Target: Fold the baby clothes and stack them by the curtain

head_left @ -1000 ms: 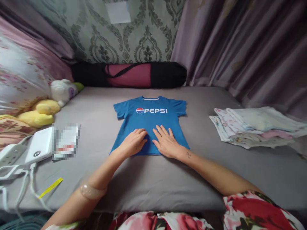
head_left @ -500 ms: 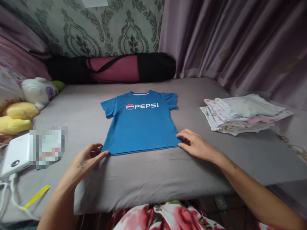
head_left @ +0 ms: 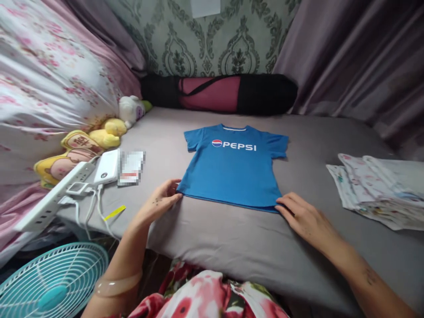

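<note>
A blue T-shirt (head_left: pixel 232 174) with a PEPSI print lies flat, front up, its neck away from me and its hem toward me. My left hand (head_left: pixel 164 198) pinches the near left corner of the hem between thumb and fingers. At the near right corner my right hand (head_left: pixel 300 216) has the hem between thumb and fingertips, and the front layer there sits slightly apart from the back layer. Both hands rest low, close to the sheet.
A stack of folded patterned cloths (head_left: pixel 380 190) lies at right. At left are plush toys (head_left: pixel 111 132), a power strip (head_left: pixel 53 198), a white power bank (head_left: pixel 106 165) with cables and a yellow strip (head_left: pixel 115 213). A teal fan (head_left: pixel 53 296) stands below; a long bag (head_left: pixel 212 92) lies behind.
My view has turned left, bringing the fan and power strip into sight. Both hands remain at the hem corners, and the right part of the hem now shows its layers slightly parted.
</note>
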Demonstrator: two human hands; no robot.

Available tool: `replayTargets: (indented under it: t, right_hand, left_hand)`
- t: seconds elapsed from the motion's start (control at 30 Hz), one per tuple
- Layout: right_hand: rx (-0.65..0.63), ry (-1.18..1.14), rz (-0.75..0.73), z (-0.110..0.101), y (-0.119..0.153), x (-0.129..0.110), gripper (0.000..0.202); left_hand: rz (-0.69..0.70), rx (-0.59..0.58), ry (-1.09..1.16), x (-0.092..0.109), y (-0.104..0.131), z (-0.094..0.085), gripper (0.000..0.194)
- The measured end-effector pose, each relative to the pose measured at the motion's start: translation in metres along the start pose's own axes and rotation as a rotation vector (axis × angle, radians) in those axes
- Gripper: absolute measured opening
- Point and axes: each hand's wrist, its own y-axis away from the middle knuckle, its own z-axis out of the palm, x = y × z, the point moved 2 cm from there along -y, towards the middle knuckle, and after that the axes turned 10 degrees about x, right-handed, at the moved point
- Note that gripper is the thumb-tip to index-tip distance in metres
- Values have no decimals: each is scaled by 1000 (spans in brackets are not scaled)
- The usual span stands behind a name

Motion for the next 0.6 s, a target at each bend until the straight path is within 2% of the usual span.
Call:
replayTargets:
  t: [0.17, 0.3, 0.47, 0.6]
  right_hand:
    - [-25, 92, -23, 9, 9, 7, 24]
    - [44, 238, 93, 16, 12, 4, 19]
    - [1, 318, 184, 14, 2, -16, 13]
    - [34, 279, 285, 4, -4, -25, 10]
  left_hand:
    - [18, 3, 30, -14, -4, 3, 54]
    - [8, 80, 57, -20, -7, 10, 58]
    - [-44, 207, -26, -11, -3, 15, 64]
    - [-47, 276, -76, 0, 3, 19, 66]
